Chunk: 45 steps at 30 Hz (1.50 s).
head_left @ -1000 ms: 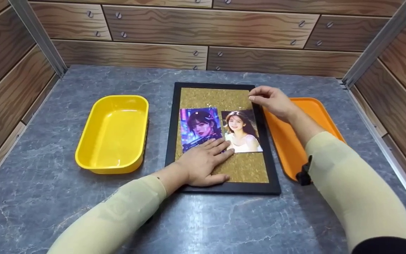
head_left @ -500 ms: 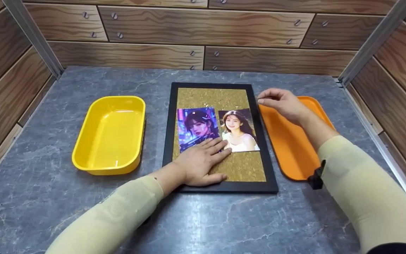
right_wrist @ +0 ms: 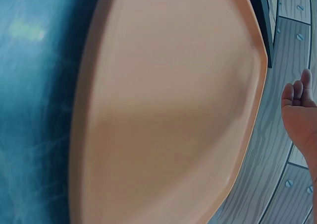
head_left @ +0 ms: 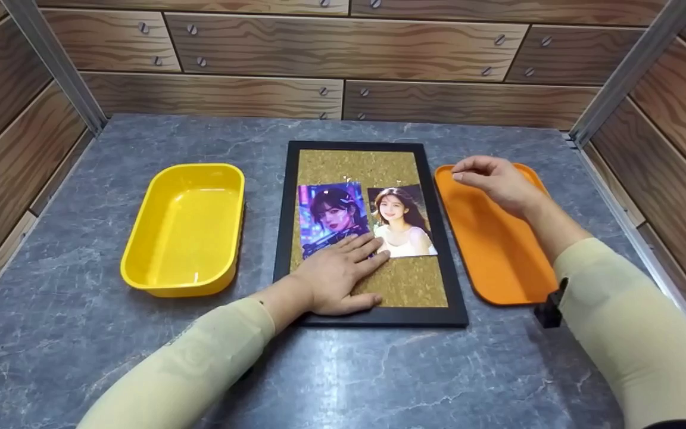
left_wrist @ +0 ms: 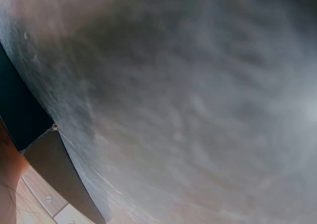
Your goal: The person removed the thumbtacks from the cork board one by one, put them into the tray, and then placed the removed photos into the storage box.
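In the head view a black-framed cork board [head_left: 402, 283] lies on the table. Two photo cards lie side by side on it: a purple-blue portrait [head_left: 331, 211] and a portrait of a person in white [head_left: 402, 223]. Small clear pins [head_left: 346, 179] show at the cards' top edges. My left hand [head_left: 337, 280] rests flat on the board, fingers spread, fingertips over the cards' lower edges. Above the top end of the orange tray [head_left: 492, 250] hovers my right hand [head_left: 495, 182], fingers loosely bent and thumb near the index finger, with nothing visible between them.
A yellow plastic bin [head_left: 182, 286] stands to the left of the board. The grey marbled table [head_left: 343, 375] is bordered by wood-patterned walls [head_left: 343, 47] and metal posts at the back corners. The left wrist view is mostly blurred table surface.
My right hand has moved right, from the board's upper right corner to over the orange tray. My left hand has stayed on the board.
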{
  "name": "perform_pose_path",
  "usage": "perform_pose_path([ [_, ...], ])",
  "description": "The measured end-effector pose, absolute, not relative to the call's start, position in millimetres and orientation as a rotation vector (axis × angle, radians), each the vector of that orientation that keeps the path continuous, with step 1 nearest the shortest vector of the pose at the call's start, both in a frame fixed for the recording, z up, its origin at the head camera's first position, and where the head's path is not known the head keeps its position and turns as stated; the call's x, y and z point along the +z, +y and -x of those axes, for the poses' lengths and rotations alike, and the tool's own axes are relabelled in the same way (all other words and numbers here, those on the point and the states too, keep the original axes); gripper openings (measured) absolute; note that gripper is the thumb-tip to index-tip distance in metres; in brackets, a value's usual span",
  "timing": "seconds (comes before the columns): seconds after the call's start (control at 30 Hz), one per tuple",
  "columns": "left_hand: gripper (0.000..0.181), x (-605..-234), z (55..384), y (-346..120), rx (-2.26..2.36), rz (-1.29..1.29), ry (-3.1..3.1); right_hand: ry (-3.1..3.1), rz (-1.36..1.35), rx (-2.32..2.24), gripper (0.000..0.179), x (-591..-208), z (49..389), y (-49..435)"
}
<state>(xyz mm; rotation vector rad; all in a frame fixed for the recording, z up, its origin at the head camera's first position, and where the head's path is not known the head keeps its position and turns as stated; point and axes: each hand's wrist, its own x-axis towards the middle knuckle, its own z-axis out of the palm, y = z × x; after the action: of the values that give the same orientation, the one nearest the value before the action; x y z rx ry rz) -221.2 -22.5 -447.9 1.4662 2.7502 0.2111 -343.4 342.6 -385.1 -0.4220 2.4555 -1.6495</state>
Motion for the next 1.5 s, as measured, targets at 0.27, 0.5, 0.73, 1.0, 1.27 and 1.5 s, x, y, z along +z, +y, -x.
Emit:
perform_pose_path([
  [0.27,0.082,-447,221,-23,0.204,-1.457,2.748,2.486,0.322,-1.584,0.025,-387,339,356],
  [0.5,0.082,-448,221,-23,0.203,-1.470,2.747,2.503,0.318,-1.543,0.031,-392,339,367],
  [0.73,0.082,-449,221,-23,0.212,-1.471,2.742,2.523,0.344,-1.564,0.028,-403,338,375],
  [1.0,0.082,-450,222,-23,0.223,-1.458,2.736,2.562,0.312,-1.504,0.032,-411,337,380],
  [1.27,0.082,-450,222,-23,0.223,-1.464,2.742,2.557,0.293,-1.423,0.038,-416,333,376],
  [1.5,0.082,-449,221,-23,0.223,-1.471,2.754,2.508,0.296,-1.446,0.039,-422,334,375],
])
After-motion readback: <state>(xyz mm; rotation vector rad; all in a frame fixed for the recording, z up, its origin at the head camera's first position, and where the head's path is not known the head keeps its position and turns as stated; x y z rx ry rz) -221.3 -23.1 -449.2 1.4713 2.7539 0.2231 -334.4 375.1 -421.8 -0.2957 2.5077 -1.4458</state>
